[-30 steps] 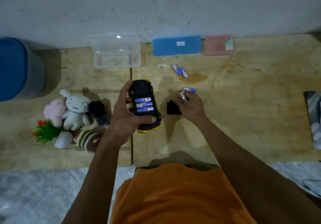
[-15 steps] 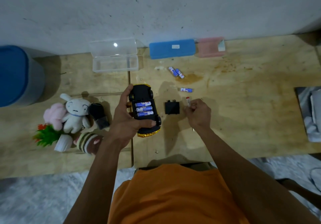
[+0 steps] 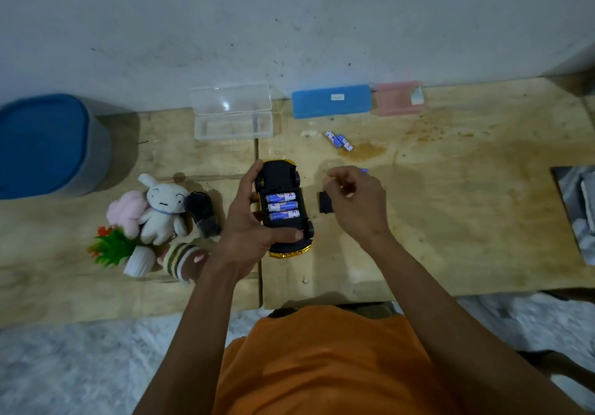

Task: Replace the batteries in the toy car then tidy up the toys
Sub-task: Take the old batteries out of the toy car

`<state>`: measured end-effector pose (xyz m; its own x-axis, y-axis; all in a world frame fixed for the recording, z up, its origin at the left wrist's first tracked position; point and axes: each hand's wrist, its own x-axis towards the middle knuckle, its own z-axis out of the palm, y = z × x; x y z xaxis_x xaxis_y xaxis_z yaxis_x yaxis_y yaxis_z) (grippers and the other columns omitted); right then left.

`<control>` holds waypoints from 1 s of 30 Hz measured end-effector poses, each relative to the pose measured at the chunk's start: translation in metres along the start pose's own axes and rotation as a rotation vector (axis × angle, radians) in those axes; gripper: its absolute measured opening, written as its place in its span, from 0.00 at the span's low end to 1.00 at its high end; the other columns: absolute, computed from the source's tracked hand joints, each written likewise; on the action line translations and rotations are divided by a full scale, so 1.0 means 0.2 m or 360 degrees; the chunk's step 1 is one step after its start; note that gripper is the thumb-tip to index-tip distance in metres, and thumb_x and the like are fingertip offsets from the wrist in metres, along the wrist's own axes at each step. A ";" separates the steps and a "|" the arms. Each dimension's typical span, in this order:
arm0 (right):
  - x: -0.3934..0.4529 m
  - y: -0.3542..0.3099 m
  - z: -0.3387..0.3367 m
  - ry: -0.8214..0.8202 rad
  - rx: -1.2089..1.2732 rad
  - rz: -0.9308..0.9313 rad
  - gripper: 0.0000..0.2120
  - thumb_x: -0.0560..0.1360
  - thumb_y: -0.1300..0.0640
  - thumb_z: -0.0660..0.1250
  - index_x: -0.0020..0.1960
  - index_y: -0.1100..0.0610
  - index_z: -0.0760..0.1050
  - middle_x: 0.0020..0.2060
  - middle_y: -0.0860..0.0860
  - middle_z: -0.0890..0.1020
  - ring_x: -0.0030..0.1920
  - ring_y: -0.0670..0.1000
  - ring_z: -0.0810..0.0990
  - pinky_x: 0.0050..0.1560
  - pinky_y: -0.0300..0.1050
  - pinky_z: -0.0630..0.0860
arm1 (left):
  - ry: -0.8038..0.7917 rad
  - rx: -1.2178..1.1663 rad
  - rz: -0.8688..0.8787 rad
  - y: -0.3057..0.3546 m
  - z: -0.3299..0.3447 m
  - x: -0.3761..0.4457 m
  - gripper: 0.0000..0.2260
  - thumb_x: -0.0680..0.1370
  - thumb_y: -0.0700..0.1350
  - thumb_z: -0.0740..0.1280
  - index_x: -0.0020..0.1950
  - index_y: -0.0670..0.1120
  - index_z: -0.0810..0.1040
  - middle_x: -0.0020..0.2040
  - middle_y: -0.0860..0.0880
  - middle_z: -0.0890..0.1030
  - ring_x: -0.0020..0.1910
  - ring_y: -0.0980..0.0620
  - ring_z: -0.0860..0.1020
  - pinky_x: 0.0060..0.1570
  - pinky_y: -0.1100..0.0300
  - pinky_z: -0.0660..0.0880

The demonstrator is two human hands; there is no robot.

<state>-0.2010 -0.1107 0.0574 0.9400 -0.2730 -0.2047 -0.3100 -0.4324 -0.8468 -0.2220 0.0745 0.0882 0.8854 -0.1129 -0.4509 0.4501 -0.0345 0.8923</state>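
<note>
A person's left hand [image 3: 251,237] gripped an upturned toy car [image 3: 283,208] at the center of a wooden table [image 3: 450,221], thumb across the rear underside and fingers wrapped along the far side. 3 batteries [image 3: 282,206] sat side by side in the open compartment. The right hand [image 3: 357,202] hovered at 3 o'clock from the car with fingers curled; whether it pinched anything could not be told. Beneath it, touching the table, lay a black battery cover [image 3: 324,202]. 2 loose batteries [image 3: 338,140] rested at 1 o'clock from the car, and another [image 3: 363,171] peeked out just beyond the right hand.

The car looked to be light, rigid plastic with a glossy gold shell, likely slippery there; its flat black sides between the wheels offered the surest hold. The small cover would probably need a fingertip pinch at its edges and careful seating.

Soft toys [image 3: 161,211] crowded at 9 o'clock. A clear open case [image 3: 231,118] stood at 12 o'clock.
</note>
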 end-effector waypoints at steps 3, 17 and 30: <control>-0.13 -0.19 0.04 -0.0273 0.0085 0.0003 0.06 0.78 0.56 0.69 0.50 0.52 0.85 0.44 0.43 0.83 0.44 0.41 0.80 0.50 0.34 0.76 | -0.0034 -0.0015 0.0073 0.00 -0.01 -0.04 0.55 0.62 0.21 0.76 0.79 0.56 0.60 0.62 0.53 0.76 0.50 0.55 0.84 0.43 0.58 0.82; -0.37 -0.34 0.10 -0.0429 0.0610 0.0623 0.07 0.81 0.56 0.66 0.49 0.51 0.82 0.42 0.47 0.85 0.41 0.42 0.82 0.38 0.35 0.76 | -0.0077 0.0054 0.0291 -0.01 -0.09 -0.24 0.52 0.64 0.20 0.74 0.80 0.53 0.59 0.60 0.57 0.75 0.47 0.63 0.83 0.41 0.65 0.80; -0.43 -0.32 0.16 -0.0300 0.0495 0.0210 0.04 0.76 0.61 0.72 0.46 0.52 0.83 0.42 0.47 0.85 0.41 0.40 0.84 0.44 0.34 0.80 | -0.0091 -0.0110 0.0211 -0.08 -0.19 -0.25 0.53 0.65 0.19 0.73 0.80 0.55 0.58 0.60 0.57 0.79 0.51 0.53 0.85 0.43 0.58 0.82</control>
<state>-0.2567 -0.0317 0.1136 0.9136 -0.1335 -0.3842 -0.3993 -0.1148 -0.9096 -0.2695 0.1178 0.0964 0.9304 -0.1684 -0.3257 0.3385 0.0528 0.9395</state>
